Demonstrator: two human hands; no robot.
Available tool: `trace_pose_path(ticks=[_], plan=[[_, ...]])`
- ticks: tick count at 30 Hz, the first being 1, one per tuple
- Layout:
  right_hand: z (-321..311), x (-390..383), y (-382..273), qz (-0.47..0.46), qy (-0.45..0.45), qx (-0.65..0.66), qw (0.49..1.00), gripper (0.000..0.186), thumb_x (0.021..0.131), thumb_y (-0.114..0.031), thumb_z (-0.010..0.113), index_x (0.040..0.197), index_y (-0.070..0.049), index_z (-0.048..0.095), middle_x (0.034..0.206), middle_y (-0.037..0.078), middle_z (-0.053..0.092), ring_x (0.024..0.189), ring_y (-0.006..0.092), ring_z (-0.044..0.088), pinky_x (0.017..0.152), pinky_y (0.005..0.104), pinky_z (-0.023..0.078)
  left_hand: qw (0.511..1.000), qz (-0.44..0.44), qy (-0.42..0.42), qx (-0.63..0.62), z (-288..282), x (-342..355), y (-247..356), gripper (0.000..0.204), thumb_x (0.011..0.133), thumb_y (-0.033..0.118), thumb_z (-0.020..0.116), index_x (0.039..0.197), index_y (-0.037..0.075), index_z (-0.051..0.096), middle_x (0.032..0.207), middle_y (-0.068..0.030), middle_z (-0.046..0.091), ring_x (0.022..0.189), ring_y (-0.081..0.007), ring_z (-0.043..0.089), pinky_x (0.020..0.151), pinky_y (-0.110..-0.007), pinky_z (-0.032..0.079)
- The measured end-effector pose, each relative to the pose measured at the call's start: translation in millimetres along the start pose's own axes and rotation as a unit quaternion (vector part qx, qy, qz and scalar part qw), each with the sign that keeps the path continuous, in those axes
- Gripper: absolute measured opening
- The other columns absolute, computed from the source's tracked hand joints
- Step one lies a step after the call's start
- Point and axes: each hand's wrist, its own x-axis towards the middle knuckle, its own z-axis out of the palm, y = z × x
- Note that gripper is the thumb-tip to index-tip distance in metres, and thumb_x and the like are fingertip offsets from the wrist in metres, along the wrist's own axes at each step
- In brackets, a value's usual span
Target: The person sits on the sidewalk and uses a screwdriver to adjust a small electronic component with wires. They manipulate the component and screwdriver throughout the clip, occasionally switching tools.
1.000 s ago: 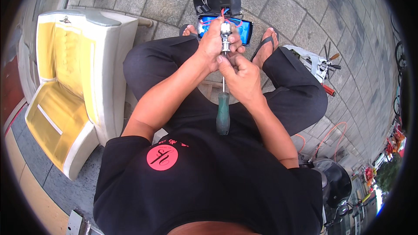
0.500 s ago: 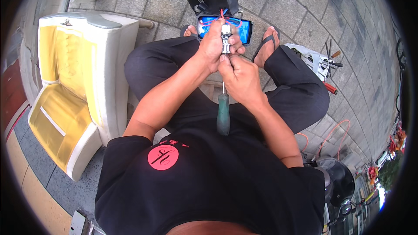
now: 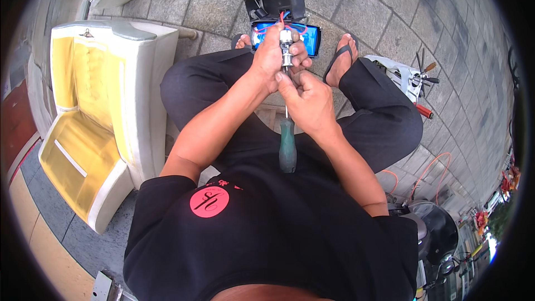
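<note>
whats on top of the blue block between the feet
Red wires show over the far part of the blue block. The left hand, gripping a silver fitting, hides its middle, so anything on that part cannot be seen.

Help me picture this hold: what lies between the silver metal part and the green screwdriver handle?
In the head view, the thin screwdriver shaft lies between the silver metal part and the green screwdriver handle; the right hand covers its upper stretch.
</note>
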Motion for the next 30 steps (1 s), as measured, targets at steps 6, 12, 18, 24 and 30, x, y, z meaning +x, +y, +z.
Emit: trace_pose_path(ticks=[6,12,18,24,30], plan=[[4,-2,9,-0.018,0.000,0.045,0.999,0.042,0.097,-0.027,0.074,0.072,0.002,0.055,0.062,0.013,0.058,0.056,0.0151,0.053,0.054,0.0379,0.046,1.000,-0.010,-0.007,-0.004,-1,1,1,0.042,0.108,0.050,0.041,0.091,0.013,0.053,0.065,0.0014,0.046,0.056,-0.0163,0.047,0.068,-0.038,0.049],[0,1,4,-0.022,-0.005,0.006,1.000,0.040,0.096,-0.025,0.072,0.074,0.004,0.056,0.067,0.018,0.061,0.059,0.0207,0.058,0.059,0.0399,0.049,1.000,-0.002,0.010,0.012,7,-2,1,0.039,0.109,0.045,0.036,0.089,0.015,0.052,0.066,0.0028,0.045,0.057,-0.0142,0.042,0.069,-0.036,0.046],[-1,1,5,-0.039,-0.002,0.000,0.999,0.041,0.096,-0.027,0.072,0.074,0.004,0.055,0.069,0.020,0.061,0.060,0.0290,0.061,0.060,0.0428,0.050,1.000,-0.001,0.004,0.009,6,-2,2,0.039,0.109,0.045,0.037,0.089,0.015,0.052,0.066,0.0025,0.045,0.056,-0.0145,0.043,0.069,-0.037,0.046],[-5,3,-1,-0.022,-0.033,-0.038,0.998,0.034,0.095,-0.030,0.068,0.081,0.001,0.063,0.082,0.023,0.069,0.074,0.0434,0.069,0.067,0.0508,0.053,1.000,0.004,0.005,0.020,4,-2,-1,0.039,0.108,0.047,0.040,0.089,0.015,0.052,0.066,0.0030,0.045,0.056,-0.0146,0.043,0.069,-0.037,0.046],[-4,6,4,0.027,-0.086,0.055,0.994,0.035,0.096,-0.030,0.066,0.081,0.001,0.063,0.080,0.024,0.068,0.073,0.0447,0.068,0.067,0.0515,0.053,1.000,-0.015,-0.006,0.007,-1,0,-2,0.038,0.107,0.048,0.044,0.089,0.015,0.053,0.065,0.0031,0.045,0.056,-0.0150,0.045,0.068,-0.036,0.046]])
